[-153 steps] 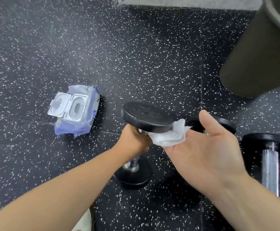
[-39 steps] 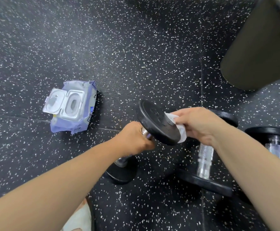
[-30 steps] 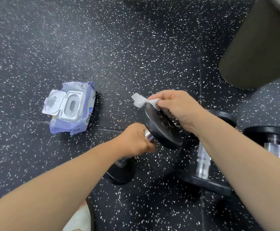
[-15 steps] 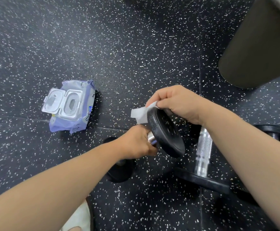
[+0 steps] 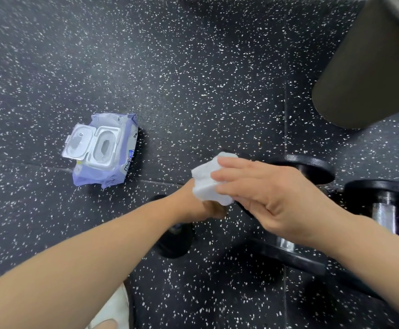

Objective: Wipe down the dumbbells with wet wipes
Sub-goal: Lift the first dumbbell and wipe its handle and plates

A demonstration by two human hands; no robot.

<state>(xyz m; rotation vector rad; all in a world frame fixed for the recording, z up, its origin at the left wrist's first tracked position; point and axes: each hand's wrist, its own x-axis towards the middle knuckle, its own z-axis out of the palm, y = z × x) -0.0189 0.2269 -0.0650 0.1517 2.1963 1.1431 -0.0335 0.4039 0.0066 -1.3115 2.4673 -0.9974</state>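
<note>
My left hand (image 5: 194,206) grips the chrome handle of a small black dumbbell (image 5: 175,242) and holds it tilted above the floor. Only its lower plate shows; the upper plate is hidden under a white wet wipe (image 5: 208,184). My right hand (image 5: 272,195) lies over that plate with straight fingers and presses the wipe flat on it. A purple pack of wet wipes (image 5: 104,150) lies on the floor to the left with its lid flipped up.
A second dumbbell (image 5: 288,257) lies on the speckled black rubber floor under my right forearm, and a third (image 5: 383,207) sits at the right edge. A dark cylinder (image 5: 369,67) stands at the top right. A white shoe (image 5: 113,312) shows at the bottom.
My right hand has moved from the plate's rim onto its face and flattened the wipe over it. My left hand still grips the handle.
</note>
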